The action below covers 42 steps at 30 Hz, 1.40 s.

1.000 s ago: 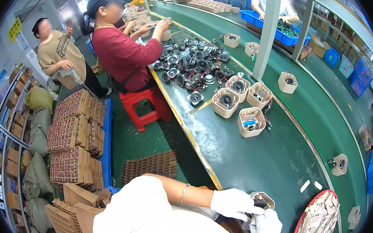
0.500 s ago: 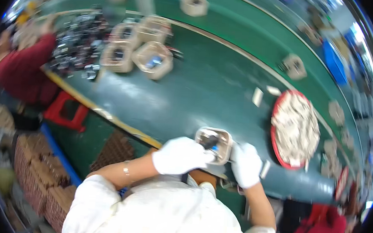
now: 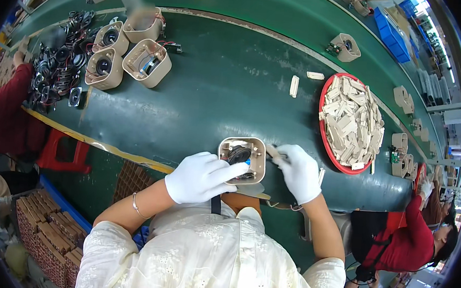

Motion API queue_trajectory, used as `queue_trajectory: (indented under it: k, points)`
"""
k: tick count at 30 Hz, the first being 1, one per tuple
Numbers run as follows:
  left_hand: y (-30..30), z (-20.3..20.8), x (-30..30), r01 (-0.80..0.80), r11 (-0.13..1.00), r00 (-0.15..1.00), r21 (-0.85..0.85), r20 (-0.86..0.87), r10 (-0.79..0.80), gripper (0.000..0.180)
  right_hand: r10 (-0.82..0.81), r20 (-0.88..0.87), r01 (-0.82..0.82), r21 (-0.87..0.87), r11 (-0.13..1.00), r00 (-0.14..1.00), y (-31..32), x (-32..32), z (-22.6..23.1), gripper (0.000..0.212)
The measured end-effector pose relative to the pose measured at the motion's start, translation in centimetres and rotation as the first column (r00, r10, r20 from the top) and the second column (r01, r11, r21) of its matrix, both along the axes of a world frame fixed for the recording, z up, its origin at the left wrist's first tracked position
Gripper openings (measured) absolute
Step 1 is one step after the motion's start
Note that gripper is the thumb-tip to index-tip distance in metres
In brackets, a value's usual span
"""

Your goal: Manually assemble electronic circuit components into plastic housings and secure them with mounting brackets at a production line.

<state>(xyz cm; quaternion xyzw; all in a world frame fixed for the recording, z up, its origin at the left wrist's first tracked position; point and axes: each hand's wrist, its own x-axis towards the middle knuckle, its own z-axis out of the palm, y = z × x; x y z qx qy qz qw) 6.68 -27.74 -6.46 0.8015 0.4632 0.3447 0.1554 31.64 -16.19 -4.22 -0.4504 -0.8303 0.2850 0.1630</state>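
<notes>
Housing [image 3: 242, 158] (beige, open-topped) sits between gloved left hand [image 3: 202, 177] and right hand [image 3: 299, 172].

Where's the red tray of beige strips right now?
In the head view, the red tray sits on the green belt, to the person's right, just beyond the right hand and the beige speaker housing held by both hands.

Left-hand fingers [image 3: 227, 172] cover the near edge of the beige housing [image 3: 243, 159]. Small piece [image 3: 271, 151] pinched at right-hand fingertips [image 3: 282, 154]: too small to identify.
</notes>
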Motion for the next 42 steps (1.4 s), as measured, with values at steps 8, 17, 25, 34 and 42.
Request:
queue_trajectory:
  k: [8, 17, 25, 34, 42]
  points:
    - [0.5, 0.2, -0.2, 0.012, 0.995, 0.999, -0.095, -0.031, -0.015, 0.058, 0.370, -0.102, -0.364, 0.070, 0.929, 0.924, -1.5, -3.2, 4.7, 0.019]
    - [0.0, -0.8, 0.2, 0.002, 0.999, 1.000, 0.053, -0.003, -0.002, 0.054, 0.391, 0.001, -0.388, 0.125, 0.913, 0.920, -2.7, -4.0, 3.6, 0.016]
    - [-0.9, -0.9, 0.8, -0.052, 0.993, 0.996, 0.101, 0.079, 0.044, 0.026, 0.399, -0.088, -0.400, 0.006, 0.916, 0.913, -2.2, -4.0, 3.0, 0.021]
    - [-1.1, 1.2, 0.1, 0.014, 0.999, 0.999, 0.042, -0.039, -0.012, 0.019, 0.275, -0.327, -0.357, -0.224, 0.907, 0.904, -2.5, -1.2, 3.0, 0.045]
    - [-0.6, 2.3, -1.2, 0.078, 0.990, 0.978, -0.118, -0.184, -0.099, 0.030, 0.432, -0.183, -0.379, 0.265, 0.887, 0.883, -5.0, -3.3, 0.8, 0.041]
